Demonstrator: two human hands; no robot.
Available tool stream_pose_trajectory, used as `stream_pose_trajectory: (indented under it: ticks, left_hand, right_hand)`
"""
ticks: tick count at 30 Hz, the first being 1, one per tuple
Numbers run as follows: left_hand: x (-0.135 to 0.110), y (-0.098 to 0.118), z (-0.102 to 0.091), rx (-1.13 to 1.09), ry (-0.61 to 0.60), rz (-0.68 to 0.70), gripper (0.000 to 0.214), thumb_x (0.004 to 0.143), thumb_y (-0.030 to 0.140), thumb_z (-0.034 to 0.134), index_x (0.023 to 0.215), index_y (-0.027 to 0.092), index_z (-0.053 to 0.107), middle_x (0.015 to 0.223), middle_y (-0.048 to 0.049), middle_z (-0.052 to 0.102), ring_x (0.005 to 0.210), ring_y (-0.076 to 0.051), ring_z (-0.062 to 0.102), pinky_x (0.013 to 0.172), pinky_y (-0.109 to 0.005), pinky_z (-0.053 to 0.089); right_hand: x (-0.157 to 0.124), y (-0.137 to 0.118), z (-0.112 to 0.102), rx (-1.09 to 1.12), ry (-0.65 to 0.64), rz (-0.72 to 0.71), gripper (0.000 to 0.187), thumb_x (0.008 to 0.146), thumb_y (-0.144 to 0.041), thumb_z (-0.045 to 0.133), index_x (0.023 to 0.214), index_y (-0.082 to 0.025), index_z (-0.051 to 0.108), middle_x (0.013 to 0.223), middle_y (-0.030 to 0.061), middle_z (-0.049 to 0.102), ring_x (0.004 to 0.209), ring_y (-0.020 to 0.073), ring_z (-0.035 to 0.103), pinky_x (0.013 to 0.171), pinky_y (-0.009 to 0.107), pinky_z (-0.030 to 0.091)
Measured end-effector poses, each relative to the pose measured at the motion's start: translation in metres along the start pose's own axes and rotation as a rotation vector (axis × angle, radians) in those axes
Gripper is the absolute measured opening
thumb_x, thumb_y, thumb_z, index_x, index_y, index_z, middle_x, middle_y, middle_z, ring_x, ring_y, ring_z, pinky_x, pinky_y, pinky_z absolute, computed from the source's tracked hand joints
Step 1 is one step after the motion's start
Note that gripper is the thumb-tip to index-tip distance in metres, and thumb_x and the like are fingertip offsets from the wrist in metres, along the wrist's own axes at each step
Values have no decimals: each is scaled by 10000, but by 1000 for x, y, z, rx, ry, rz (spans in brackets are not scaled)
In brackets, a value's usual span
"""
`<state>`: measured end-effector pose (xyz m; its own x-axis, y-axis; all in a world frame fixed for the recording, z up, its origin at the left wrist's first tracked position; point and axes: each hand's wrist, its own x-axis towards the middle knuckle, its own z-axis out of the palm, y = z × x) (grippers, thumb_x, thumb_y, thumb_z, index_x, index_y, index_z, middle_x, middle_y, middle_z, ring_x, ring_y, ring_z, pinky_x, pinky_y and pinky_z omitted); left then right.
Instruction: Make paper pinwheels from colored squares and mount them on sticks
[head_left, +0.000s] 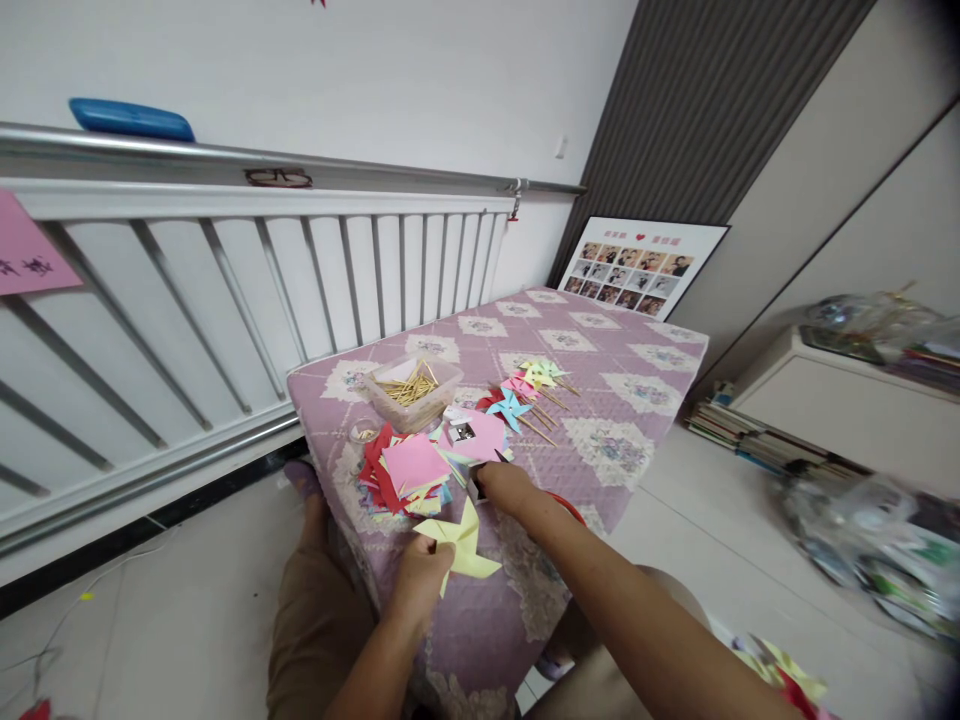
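Note:
Pinched in my left hand [433,560] is a pale yellow paper pinwheel [466,548], held above the near end of the table without a stick. My right hand [501,484] reaches down at a small grey-white box [474,490] just beyond it; the fingertips are hidden, so I cannot tell what they grip. Left of that hand lies a stack of coloured paper squares [411,468], pink on top with red ones fanned out. Behind the box, a small open box with shiny metal bits [462,432] rests on pink paper. Finished pinwheels on sticks [510,408] lie in a row farther back.
A clear plastic tub of wooden sticks [412,388] and a small round dish [364,432] stand at the table's left side. The patterned tablecloth [611,450] covers the table, which adjoins a white radiator [360,270]. A photo board [637,265] leans at the far end.

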<state>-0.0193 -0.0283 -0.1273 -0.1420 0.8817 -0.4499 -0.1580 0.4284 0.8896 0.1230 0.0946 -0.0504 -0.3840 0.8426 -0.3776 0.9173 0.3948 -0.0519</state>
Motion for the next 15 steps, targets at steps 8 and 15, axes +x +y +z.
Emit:
stream_pose_trajectory:
  ticks: [8, 15]
  left_hand:
    - [-1, 2, 1, -20, 8, -6, 150, 742, 174, 534, 830, 168, 655, 611, 13, 662, 527, -134, 581, 498, -213, 422]
    - [2, -1, -1, 6, 13, -5, 135, 730, 192, 544, 792, 173, 662, 632, 11, 675, 514, -130, 567, 505, -221, 416]
  right_hand:
    - [5, 11, 12, 220, 80, 14, 295, 935, -314, 587, 1201, -186, 583, 1224, 79, 611, 1018, 221, 632, 854, 426, 545]
    - [-4, 34, 24, 686, 288, 64, 155, 907, -280, 585, 872, -140, 643, 882, 33, 689, 791, 171, 645, 718, 324, 534]
